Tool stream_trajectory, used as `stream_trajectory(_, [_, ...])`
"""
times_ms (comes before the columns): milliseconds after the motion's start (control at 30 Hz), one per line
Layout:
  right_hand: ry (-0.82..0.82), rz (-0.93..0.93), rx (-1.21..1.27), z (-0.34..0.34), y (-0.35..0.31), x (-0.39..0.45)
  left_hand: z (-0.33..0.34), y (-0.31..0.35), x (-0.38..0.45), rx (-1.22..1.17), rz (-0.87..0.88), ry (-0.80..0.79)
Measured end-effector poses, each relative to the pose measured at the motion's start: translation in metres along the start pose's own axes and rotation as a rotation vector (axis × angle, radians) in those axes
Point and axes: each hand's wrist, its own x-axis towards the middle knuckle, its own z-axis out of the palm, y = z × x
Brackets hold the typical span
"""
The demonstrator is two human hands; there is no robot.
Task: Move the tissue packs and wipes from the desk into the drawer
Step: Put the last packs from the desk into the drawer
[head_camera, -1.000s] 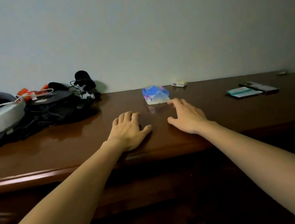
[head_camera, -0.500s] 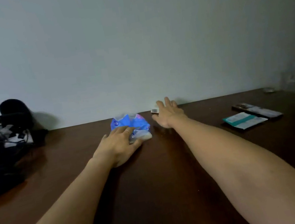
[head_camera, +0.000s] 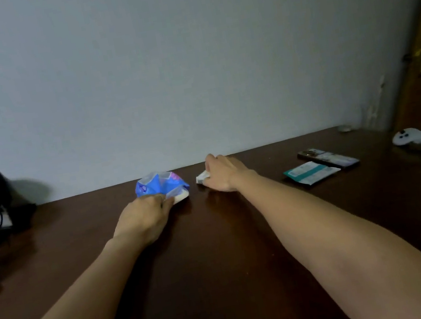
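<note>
Now both arms are reaching straight forward across the dark tabletop [head_camera: 220, 255] toward the wall, each hand working on a separate item. The left hand [head_camera: 143, 216] is lying palm down, its fingertips curling onto the near edge of the blue tissue pack [head_camera: 162, 185]; the grip appears partial, pinching the wrapper rather than enclosing the pack. The right hand [head_camera: 221, 172] is reaching farther back, fingers closing around a small white pack [head_camera: 202, 177], of which only one corner is showing; whether it is fully gripped cannot be told. Two flat wipe sachets, one teal-and-white [head_camera: 312, 172] and one darker [head_camera: 327, 158], are lying well to the right, near a white controller [head_camera: 420, 139]. The drawer is not appearing in view.

Risks, as judged: the crumpled blue wrapper is probably slippery and soft, so a pinch at one edge could let the pack slide out during lifting. The white pack, sitting close to the wall, could be pushed away from the fingers rather than captured. With both hands loaded and the drawer out of sight, a blind release could miss the opening.
</note>
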Motion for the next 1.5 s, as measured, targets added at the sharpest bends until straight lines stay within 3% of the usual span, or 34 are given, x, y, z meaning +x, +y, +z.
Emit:
stream_trajectory(200, [-0.054, 0.030, 0.016, -0.018, 0.023, -0.085, -0.019, 0.066, -0.042, 0.168, 0.068, -0.092])
stream_trajectory(367, [0.201, 0.233, -0.029, -0.066, 0.101, -0.123, -0.019, 0.120, -0.064, 0.132, 0.135, -0.146])
stream_trajectory(400, [0.127, 0.332, -0.044, -0.071, 0.121, -0.129, -0.017, 0.128, -0.068, 0.128, 0.149, -0.143])
stream_trajectory(467, [-0.173, 0.508, -0.008, -0.068, 0.145, -0.145, -0.012, 0.138, -0.079, 0.108, 0.167, -0.144])
stream_trajectory(500, [-0.267, 0.511, -0.008, -0.061, 0.149, -0.153, -0.010, 0.140, -0.083, 0.101, 0.170, -0.141])
stream_trajectory(633, [-0.178, 0.252, 0.034, -0.050, 0.132, -0.178, -0.015, 0.147, -0.100, 0.148, 0.184, -0.163])
stream_trajectory(733, [-0.137, 0.055, 0.189, -0.044, 0.097, -0.207, -0.021, 0.147, -0.121, 0.177, 0.157, -0.072])
stream_trajectory(933, [-0.116, -0.285, 0.337, -0.034, 0.023, -0.278, -0.044, 0.095, -0.188, 0.043, -0.212, 0.211])
stream_trajectory(1033, [-0.029, -0.411, 0.380, -0.025, -0.015, -0.309, -0.071, 0.076, -0.221, 0.010, -0.010, 0.055])
stream_trajectory(1100, [0.053, -0.481, 0.387, -0.021, -0.033, -0.329, -0.080, 0.073, -0.251, 0.073, 0.120, -0.150])
stream_trajectory(1167, [0.077, -0.536, 0.337, -0.020, -0.042, -0.345, -0.084, 0.070, -0.275, 0.191, 0.165, -0.216])
stream_trajectory(1267, [0.141, -0.556, 0.257, -0.010, -0.043, -0.365, -0.084, 0.073, -0.299, 0.413, 0.201, -0.115])
stream_trajectory(1367, [0.322, -0.473, 0.377, 0.010, -0.040, -0.392, -0.078, 0.084, -0.320, 0.388, 0.185, 0.041])
stream_trajectory(1500, [0.527, -0.367, 0.575, 0.061, -0.038, -0.452, -0.061, 0.093, -0.367, 0.359, 0.380, 0.437])
